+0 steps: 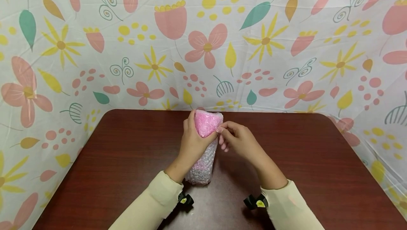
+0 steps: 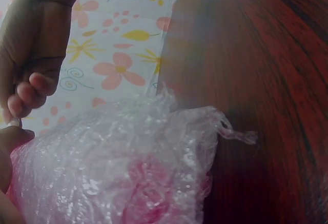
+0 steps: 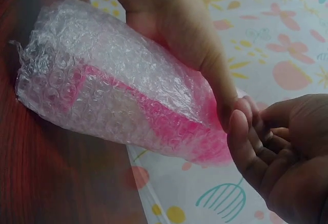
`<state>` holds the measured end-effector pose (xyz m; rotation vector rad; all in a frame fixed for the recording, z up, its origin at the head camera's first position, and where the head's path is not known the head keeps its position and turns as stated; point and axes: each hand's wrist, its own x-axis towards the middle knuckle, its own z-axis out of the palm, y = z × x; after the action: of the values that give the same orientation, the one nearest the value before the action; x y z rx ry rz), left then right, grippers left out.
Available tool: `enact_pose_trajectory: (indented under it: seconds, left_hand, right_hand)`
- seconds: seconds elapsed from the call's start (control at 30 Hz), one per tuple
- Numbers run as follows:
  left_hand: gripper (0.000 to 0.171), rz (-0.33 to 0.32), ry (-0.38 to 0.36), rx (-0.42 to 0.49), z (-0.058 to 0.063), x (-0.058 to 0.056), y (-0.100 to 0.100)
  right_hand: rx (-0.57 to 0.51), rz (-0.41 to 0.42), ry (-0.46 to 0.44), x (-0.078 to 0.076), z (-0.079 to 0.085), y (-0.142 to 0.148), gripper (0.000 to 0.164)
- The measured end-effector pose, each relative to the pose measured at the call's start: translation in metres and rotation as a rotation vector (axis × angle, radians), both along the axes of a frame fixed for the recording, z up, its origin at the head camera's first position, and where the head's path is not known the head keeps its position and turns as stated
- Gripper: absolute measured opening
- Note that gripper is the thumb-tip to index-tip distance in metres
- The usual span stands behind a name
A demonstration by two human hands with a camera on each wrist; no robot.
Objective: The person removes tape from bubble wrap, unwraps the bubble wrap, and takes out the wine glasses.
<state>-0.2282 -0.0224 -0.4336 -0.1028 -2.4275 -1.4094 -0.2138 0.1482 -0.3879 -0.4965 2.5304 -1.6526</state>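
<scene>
A pink item wrapped in bubble wrap [image 1: 203, 164] stands over the middle of the table, its pink end farthest from me. My left hand [image 1: 194, 141] grips it near that end, fingers round the left side and thumb across the front. At the tip of that thumb, my right hand [image 1: 240, 141] brings thumb and forefinger together beside the package's right edge. A small pale piece [image 2: 15, 123] shows between these fingertips in the left wrist view; I cannot tell what it is. The other right fingers [image 3: 271, 157] are curled.
The dark red-brown wooden table [image 1: 133, 159] has rounded far corners. Behind it hangs a white flower-printed cloth [image 1: 171, 78], close to the far edge. Black wrist cameras [image 1: 186, 199] are strapped at both cream sleeves [image 1: 152, 201]. A loose wrap tail [image 2: 241, 134] sticks out from one end.
</scene>
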Motion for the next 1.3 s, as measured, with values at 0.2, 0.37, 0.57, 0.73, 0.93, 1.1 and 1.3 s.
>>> enact_pose_trajectory:
  seconds: [0.2,0.37,0.57,0.73,0.93,1.1,1.3]
  left_hand:
    - [0.097,-0.003,0.013,-0.007,0.0011,0.0017,0.0004]
    - [0.098,-0.002,0.027,-0.004,0.0018,0.0025,0.0010]
    - [0.100,-0.028,0.026,-0.003,0.0015,0.0011,0.0004]
    - [0.105,-0.081,-0.016,-0.010,0.0025,0.0009,-0.0004]
    - [0.109,-0.118,-0.040,-0.019,0.0063,0.0037,0.0010]
    - [0.108,-0.121,-0.049,-0.003,0.0082,0.0049,0.0015]
    - [0.104,-0.137,-0.058,-0.012,0.0059,0.0030,0.0003]
  right_hand:
    - [-0.040,-0.003,0.005,-0.0009,-0.0018,-0.0016,0.015]
    - [-0.048,-0.032,0.024,-0.0010,-0.0023,-0.0030,0.013]
    - [-0.073,-0.076,0.035,-0.0005,-0.0026,-0.0053,0.012]
    - [-0.102,-0.079,0.036,-0.0026,-0.0027,-0.0026,0.018]
    - [-0.131,-0.060,-0.001,-0.0031,-0.0009,0.0037,0.013]
    - [-0.126,-0.045,-0.017,-0.0043,-0.0015,0.0030,0.014]
    - [-0.127,-0.057,-0.022,-0.0058,-0.0032,0.0024,0.015]
